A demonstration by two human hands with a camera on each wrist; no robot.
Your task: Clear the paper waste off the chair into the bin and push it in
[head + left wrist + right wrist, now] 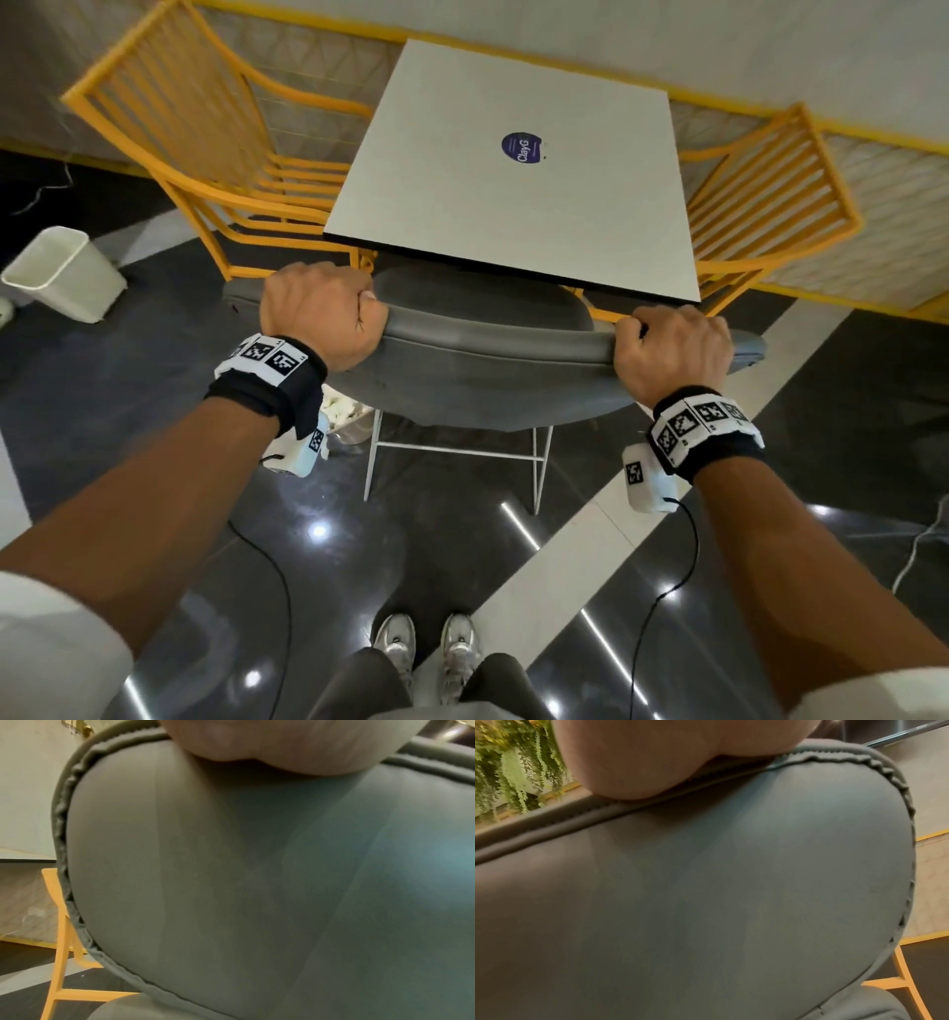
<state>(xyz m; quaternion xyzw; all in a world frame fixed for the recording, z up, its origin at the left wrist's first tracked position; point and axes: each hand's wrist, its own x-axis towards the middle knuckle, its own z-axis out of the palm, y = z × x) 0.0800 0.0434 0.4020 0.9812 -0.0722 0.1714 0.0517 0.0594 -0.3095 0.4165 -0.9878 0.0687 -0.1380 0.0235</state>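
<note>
A grey padded chair (488, 370) stands with its seat partly under the white table (462, 205). My left hand (321, 313) grips the left end of the backrest's top edge, fingers curled over it. At the right end, my right hand (672, 349) grips the same edge. The left wrist view shows the chair back (257, 882) filling the picture below my palm (282, 744). The right wrist view shows the chair back (706, 882) under my palm (641, 756). Crumpled white paper (344, 408) lies in a small bin on the floor, mostly hidden behind my left wrist.
A white bin (61, 272) stands on the dark floor at the far left. Yellow slatted chairs flank the table at the left (205, 144) and right (770, 195). A yellow-trimmed low wall runs behind. My feet (426, 647) stand behind the grey chair.
</note>
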